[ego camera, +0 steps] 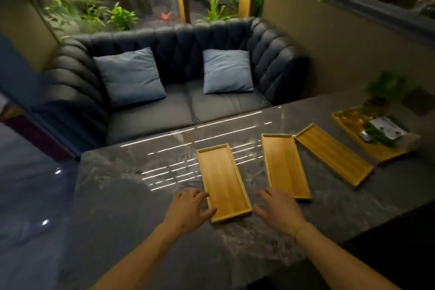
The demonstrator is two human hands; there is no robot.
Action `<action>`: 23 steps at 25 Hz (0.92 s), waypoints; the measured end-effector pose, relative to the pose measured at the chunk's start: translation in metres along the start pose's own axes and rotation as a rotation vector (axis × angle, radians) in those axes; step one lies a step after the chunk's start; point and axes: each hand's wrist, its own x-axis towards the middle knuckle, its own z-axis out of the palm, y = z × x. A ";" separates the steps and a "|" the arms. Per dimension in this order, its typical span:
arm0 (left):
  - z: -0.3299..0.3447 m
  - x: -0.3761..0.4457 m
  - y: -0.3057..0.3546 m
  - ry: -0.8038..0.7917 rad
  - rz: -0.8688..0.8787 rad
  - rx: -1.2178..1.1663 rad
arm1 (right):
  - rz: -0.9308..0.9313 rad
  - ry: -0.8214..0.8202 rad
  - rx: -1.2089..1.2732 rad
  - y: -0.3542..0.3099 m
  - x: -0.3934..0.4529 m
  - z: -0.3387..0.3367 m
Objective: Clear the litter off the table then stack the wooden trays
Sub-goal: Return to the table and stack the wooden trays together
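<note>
Three empty wooden trays lie side by side on the dark marble table [141,207]: the nearest tray [223,181], a middle tray [284,165] and a right tray [334,155]. A fourth wooden tray [348,125] at the far right holds crumpled white and green litter [381,132]. My left hand [188,209] rests open at the near left corner of the nearest tray, fingertips touching its rim. My right hand [277,209] lies open on the table between the nearest and middle trays, holding nothing.
A dark tufted sofa [176,110] with two blue cushions stands just behind the table's far edge. A small potted plant [381,99] sits at the table's far right beside the loaded tray. The table's near edge runs under my forearms.
</note>
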 end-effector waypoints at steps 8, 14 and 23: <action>0.036 0.015 0.023 -0.017 -0.386 -0.145 | -0.262 -0.227 -0.012 0.034 0.089 0.009; 0.054 0.033 0.021 -0.233 -0.421 -0.089 | -0.367 -0.443 -0.130 0.036 0.127 0.053; 0.074 0.045 -0.006 -0.365 -0.293 -0.020 | -0.380 -0.498 -0.171 0.053 0.141 0.075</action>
